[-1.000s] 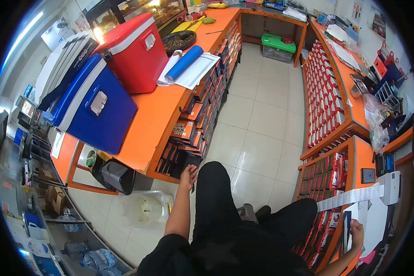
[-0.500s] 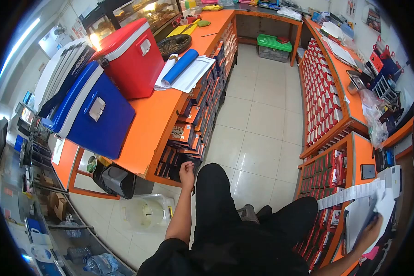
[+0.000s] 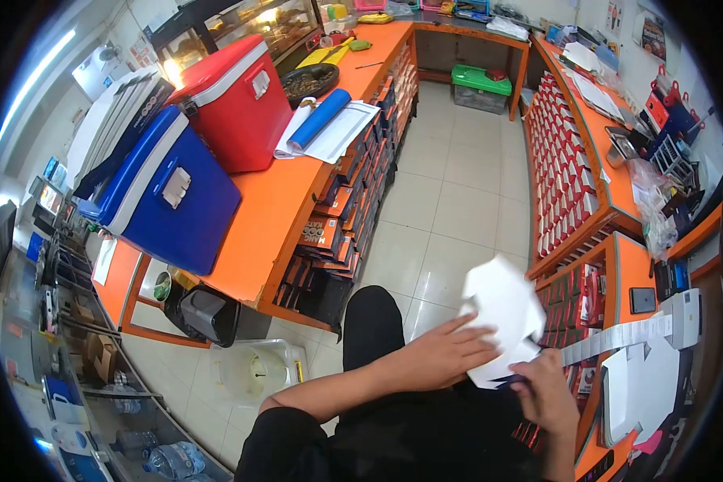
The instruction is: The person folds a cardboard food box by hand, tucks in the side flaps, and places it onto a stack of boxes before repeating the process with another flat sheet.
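Your left hand (image 3: 446,353) has left the shelf of boxes and your right hand (image 3: 542,390) has brought the white paper (image 3: 502,309) off the bench (image 3: 631,277); both sets of fingers now pinch it over your lap

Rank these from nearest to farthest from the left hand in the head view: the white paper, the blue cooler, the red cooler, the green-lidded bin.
1. White paper: touching the left hand, just to its right.
2. Blue cooler: on the orange counter, up and left.
3. Red cooler: behind the blue one.
4. Green-lidded bin: on the floor at the far end.
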{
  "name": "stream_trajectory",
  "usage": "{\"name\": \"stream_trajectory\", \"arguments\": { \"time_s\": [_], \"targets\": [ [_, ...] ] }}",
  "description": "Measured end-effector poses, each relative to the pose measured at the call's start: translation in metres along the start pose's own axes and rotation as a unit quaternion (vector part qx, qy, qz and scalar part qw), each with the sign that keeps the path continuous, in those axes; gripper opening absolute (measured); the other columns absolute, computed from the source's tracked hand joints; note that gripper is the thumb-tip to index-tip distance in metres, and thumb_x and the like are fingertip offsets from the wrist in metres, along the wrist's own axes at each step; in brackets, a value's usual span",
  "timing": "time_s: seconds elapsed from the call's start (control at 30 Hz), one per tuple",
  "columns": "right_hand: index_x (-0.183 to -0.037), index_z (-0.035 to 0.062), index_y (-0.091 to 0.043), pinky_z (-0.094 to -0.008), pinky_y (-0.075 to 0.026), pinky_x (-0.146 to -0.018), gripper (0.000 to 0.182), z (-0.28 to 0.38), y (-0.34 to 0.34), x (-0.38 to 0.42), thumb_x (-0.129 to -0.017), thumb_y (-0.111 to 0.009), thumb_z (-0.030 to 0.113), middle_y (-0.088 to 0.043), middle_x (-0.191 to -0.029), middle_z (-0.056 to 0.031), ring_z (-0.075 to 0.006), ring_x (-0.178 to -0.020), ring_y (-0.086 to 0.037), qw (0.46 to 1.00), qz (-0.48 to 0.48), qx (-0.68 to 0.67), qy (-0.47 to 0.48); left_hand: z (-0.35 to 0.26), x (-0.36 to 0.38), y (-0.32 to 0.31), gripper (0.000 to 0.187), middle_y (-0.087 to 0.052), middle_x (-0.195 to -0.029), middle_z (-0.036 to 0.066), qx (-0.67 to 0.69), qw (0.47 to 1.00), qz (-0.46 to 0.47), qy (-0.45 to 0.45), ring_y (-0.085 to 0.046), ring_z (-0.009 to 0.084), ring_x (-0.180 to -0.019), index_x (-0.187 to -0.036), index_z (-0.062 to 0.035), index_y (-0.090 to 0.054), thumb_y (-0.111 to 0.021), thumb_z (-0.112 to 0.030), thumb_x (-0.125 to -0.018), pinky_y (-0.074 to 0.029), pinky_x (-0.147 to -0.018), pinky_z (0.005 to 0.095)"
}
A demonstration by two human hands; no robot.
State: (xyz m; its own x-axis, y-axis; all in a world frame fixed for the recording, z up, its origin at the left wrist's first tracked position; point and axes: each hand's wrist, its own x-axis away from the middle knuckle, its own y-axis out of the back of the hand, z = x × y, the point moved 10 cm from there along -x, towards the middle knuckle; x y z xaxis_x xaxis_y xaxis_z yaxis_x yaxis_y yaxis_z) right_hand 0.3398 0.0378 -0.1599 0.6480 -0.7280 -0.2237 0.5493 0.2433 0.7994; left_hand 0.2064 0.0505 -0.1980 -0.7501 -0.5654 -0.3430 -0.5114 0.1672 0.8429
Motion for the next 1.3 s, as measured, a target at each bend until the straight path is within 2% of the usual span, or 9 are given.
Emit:
{"name": "stream_trajectory", "arguments": {
  "time_s": [0.1,0.2,0.33,0.4,0.6,0.8,0.97,1.17,1.3],
  "targets": [
    [-0.118,0.0057,-0.063,-0.0451,-0.041,-0.091,0.036,-0.013,-0.014,0.001,-0.084,-0.075,0.01,-0.063,-0.095,-0.0119,-0.034,-0.089,-0.055,0.998,-0.059,-0.024,-0.029,0.024,0.02,-0.045,0.032,-0.072,-0.113,0.014,0.165,0.958,0.212,0.102,-0.068,0.0341,-0.105,-0.123,-0.0122,-0.067,-0.069,-0.016,-0.092,-0.055,-0.09,0.0473],
    [-0.121,0.0024,-0.061,-0.0441,-0.043,-0.091,0.035,-0.026,-0.024,0.008,-0.089,-0.071,0.013,-0.061,-0.102,-0.0171,-0.0357,-0.095,-0.054,0.977,-0.147,-0.053,-0.146,0.029,0.033,-0.051,0.02,-0.071,-0.09,0.015,0.209,0.961,0.111,0.142,-0.068,0.0391,-0.083,-0.109,-0.0068,-0.07,-0.066,-0.02,-0.096,-0.054,-0.074,0.0495],
    [-0.119,-0.0009,-0.06,-0.0391,-0.045,-0.083,0.029,-0.04,-0.045,0.017,-0.096,-0.066,0.016,-0.06,-0.099,-0.0172,-0.0325,-0.093,-0.054,0.959,-0.126,-0.077,-0.241,0.03,0.038,-0.059,0.024,-0.07,-0.088,0.017,0.193,0.958,0.116,0.176,-0.067,0.0381,-0.082,-0.111,-0.0057,-0.07,-0.064,-0.026,-0.099,-0.055,-0.075,0.0462],
    [-0.108,-0.0004,-0.063,-0.0371,-0.044,-0.079,0.024,-0.051,-0.057,0.025,-0.097,-0.066,0.021,-0.06,-0.095,-0.0146,-0.0294,-0.086,-0.055,0.932,-0.17,-0.255,-0.193,0.021,0.038,-0.069,0.027,-0.071,-0.087,0.012,0.322,0.902,0.238,0.164,-0.069,0.0298,-0.079,-0.109,-0.0018,-0.069,-0.065,-0.027,-0.1,-0.055,-0.073,0.0381],
    [-0.091,0.0043,-0.062,-0.0354,-0.041,-0.075,0.025,-0.022,-0.048,0.018,-0.096,-0.071,0.027,-0.059,-0.084,-0.0097,-0.0237,-0.079,-0.053,0.952,-0.205,-0.228,0.014,0.029,0.062,-0.13,0.028,-0.068,-0.091,-0.003,0.647,0.671,0.282,0.227,-0.062,0.0062,-0.084,-0.111,0.0024,-0.07,-0.067,-0.025,-0.102,-0.053,-0.074,0.0252],
    [-0.088,0.0066,-0.064,-0.0345,-0.038,-0.074,0.023,-0.033,-0.042,0.024,-0.092,-0.076,0.026,-0.06,-0.079,-0.0058,-0.0221,-0.076,-0.051,0.93,-0.28,-0.24,-0.003,0.035,0.07,-0.143,0.03,-0.068,-0.091,-0.004,0.728,0.598,0.162,0.294,-0.06,0.0034,-0.082,-0.116,-0.0001,-0.07,-0.07,-0.026,-0.1,-0.051,-0.072,0.0223],
    [-0.085,0.0062,-0.068,-0.0341,-0.038,-0.076,0.023,-0.036,-0.041,0.02,-0.086,-0.081,0.024,-0.058,-0.077,-0.0047,-0.021,-0.074,-0.052,0.927,-0.254,-0.276,0.001,0.035,0.077,-0.147,0.029,-0.067,-0.09,-0.004,0.68,0.635,0.172,0.323,-0.058,0.0025,-0.079,-0.115,-0.0028,-0.07,-0.069,-0.028,-0.101,-0.05,-0.07,0.0215],
    [-0.091,0.0063,-0.074,-0.0367,-0.04,-0.084,0.019,-0.026,-0.078,-0.005,-0.082,-0.083,0.021,-0.054,-0.091,-0.0058,-0.0238,-0.086,-0.054,0.977,0.067,-0.165,-0.115,0.033,0.071,-0.137,0.024,-0.063,-0.084,-0.004,0.618,0.691,0.193,0.321,-0.057,0.0036,-0.078,-0.111,-0.0024,-0.069,-0.06,-0.024,-0.105,-0.052,-0.069,0.0237],
    [-0.091,0.0038,-0.073,-0.0378,-0.043,-0.079,0.019,-0.038,-0.075,0.002,-0.081,-0.083,0.017,-0.052,-0.089,-0.0076,-0.0253,-0.085,-0.054,0.981,-0.026,-0.119,-0.152,0.036,0.067,-0.117,0.024,-0.063,-0.084,-0.004,0.585,0.71,0.196,0.338,-0.057,0.0037,-0.079,-0.11,-0.002,-0.07,-0.06,-0.023,-0.105,-0.051,-0.068,0.0233]
  ]
}}
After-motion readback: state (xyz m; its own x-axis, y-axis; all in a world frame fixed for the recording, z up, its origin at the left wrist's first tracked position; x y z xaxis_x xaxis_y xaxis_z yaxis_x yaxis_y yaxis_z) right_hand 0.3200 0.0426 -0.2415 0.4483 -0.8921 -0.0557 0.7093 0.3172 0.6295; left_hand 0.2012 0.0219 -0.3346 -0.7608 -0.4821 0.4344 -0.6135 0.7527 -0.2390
